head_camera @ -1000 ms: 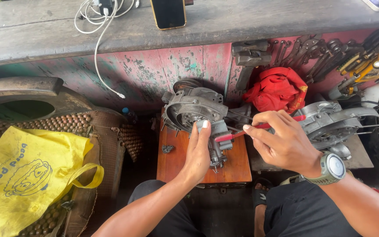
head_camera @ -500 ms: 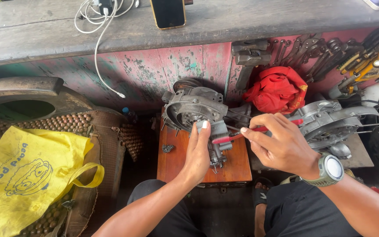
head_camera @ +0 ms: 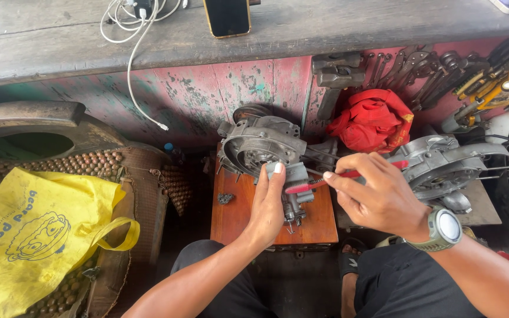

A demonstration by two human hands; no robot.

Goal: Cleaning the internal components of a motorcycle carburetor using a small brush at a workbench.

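Wooden stool (head_camera: 231,215), engine casing (head_camera: 260,144), small carburetor (head_camera: 294,194)

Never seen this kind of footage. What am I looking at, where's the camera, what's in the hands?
There is no machine here: a person works with two bare hands, filmed by one camera worn on their head and looking down, so the arms come in from the bottom edge. The left hand steadies a small grey metal engine part standing on a low wooden stool. The right hand, with a wristwatch, holds a red toothbrush with its head against that part. Behind it lies a larger engine casing, and another casing lies to the right. Around them: a red cloth, hand tools by the wall, a yellow bag, and a phone with a white cable on the bench above.
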